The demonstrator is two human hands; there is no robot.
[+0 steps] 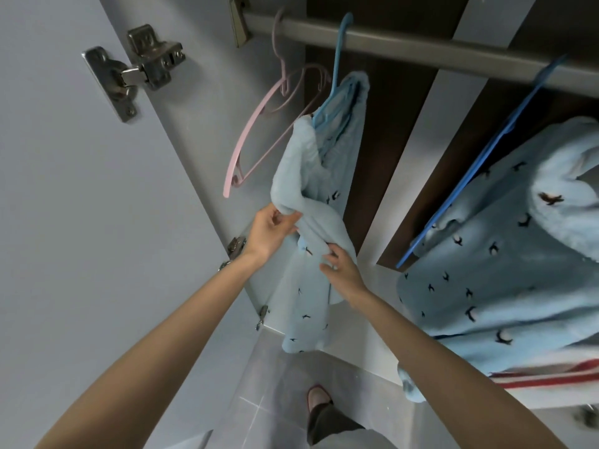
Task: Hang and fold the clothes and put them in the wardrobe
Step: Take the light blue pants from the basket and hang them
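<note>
Up under the wardrobe rail [421,48] now. Pinching a bunched fold of the pale blue bird-print fleece garment [337,163] with the left hand [270,233], thumb and fingers closed on the cloth. Grasping the same garment a little lower with the right hand [343,270], fingers curled into the fabric. Hanging there from a teal hanger [337,69] hooked over the rail toward its left end, with the hem falling loose above the tiled floor [269,400]. Just left of it on the same rail, pink hangers [259,131], close to the open wardrobe door [81,222] and its metal hinge [136,69]. Further right along the rail, well apart, a second bird-print fleece garment [486,254] on a blue hanger [470,176], and red-and-white striped fabric [551,374] at its lower edge. Down below, one slippered foot [319,398] on the floor.
</note>
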